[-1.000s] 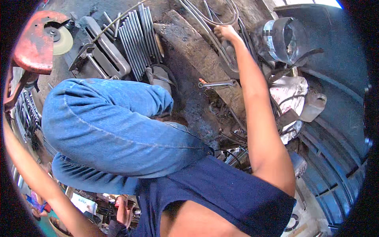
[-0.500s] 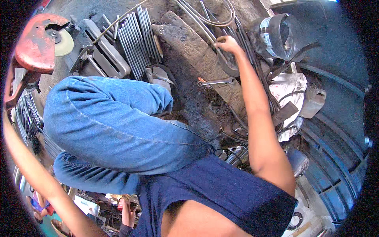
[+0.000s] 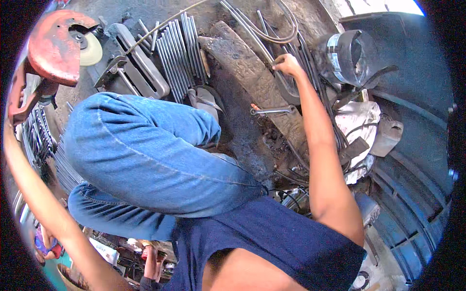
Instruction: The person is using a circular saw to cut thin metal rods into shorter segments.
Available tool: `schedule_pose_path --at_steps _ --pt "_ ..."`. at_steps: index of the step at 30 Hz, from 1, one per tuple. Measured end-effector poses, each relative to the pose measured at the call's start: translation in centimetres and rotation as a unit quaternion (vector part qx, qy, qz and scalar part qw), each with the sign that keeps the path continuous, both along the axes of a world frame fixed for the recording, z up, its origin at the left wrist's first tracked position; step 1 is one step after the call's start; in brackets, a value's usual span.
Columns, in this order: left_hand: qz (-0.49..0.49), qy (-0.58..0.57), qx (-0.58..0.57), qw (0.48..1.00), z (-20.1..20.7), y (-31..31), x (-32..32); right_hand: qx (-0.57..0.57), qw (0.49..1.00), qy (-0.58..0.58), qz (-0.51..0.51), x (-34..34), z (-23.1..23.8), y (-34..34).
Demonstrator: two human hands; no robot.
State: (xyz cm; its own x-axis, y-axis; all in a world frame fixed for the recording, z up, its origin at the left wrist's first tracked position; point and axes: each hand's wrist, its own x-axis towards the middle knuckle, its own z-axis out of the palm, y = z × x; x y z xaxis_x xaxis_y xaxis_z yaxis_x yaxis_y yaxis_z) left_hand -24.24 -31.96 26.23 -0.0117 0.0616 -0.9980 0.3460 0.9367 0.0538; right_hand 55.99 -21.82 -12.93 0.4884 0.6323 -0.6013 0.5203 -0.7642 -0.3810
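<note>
My right hand (image 3: 287, 64) reaches out to the upper middle, its fingers closed on a thin metal tube (image 3: 257, 44) that slants down from the top edge. At the far left my left forearm (image 3: 41, 189) runs up to the handle (image 3: 22, 109) of a red cut-off saw (image 3: 53, 48). The fingers of that hand are lost at the dark rim, so their grip does not show. A pale round disc (image 3: 92, 51) sticks out from the saw's guard. Beside the disc stands a grey metal vise base (image 3: 143, 63).
Several cut metal rods (image 3: 179, 60) lie side by side past my knee. A wrench (image 3: 272, 110) rests across a worn plank (image 3: 247, 68). On the right are a clear plastic container (image 3: 347, 56), a white sack (image 3: 359, 121) and large blue metal panels (image 3: 412, 92). Another person's hand (image 3: 153, 264) shows low left.
The whole view has turned a little, shifting the scene mostly to the right. My right hand stays at the metal tube and my left arm at the saw's handle.
</note>
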Motion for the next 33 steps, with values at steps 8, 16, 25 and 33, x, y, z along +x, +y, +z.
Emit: schedule_pose_path --at_steps 8,16,25,33 --pt "-0.057 -0.007 0.191 0.980 -0.4 14.3 3.4 -0.013 1.000 0.007 0.002 -0.4 0.6 0.3" --pt "-0.289 0.072 0.591 0.750 0.9 52.7 14.0 0.157 0.968 -0.165 0.108 -2.9 -0.7 0.6" --pt "-0.253 0.160 0.554 0.777 2.2 62.9 22.6 0.014 0.944 -0.298 0.144 -5.3 -2.4 3.0" --pt "-0.165 0.098 0.568 0.800 1.4 61.1 23.4 0.085 0.964 -0.178 -0.179 -8.1 6.6 2.2"
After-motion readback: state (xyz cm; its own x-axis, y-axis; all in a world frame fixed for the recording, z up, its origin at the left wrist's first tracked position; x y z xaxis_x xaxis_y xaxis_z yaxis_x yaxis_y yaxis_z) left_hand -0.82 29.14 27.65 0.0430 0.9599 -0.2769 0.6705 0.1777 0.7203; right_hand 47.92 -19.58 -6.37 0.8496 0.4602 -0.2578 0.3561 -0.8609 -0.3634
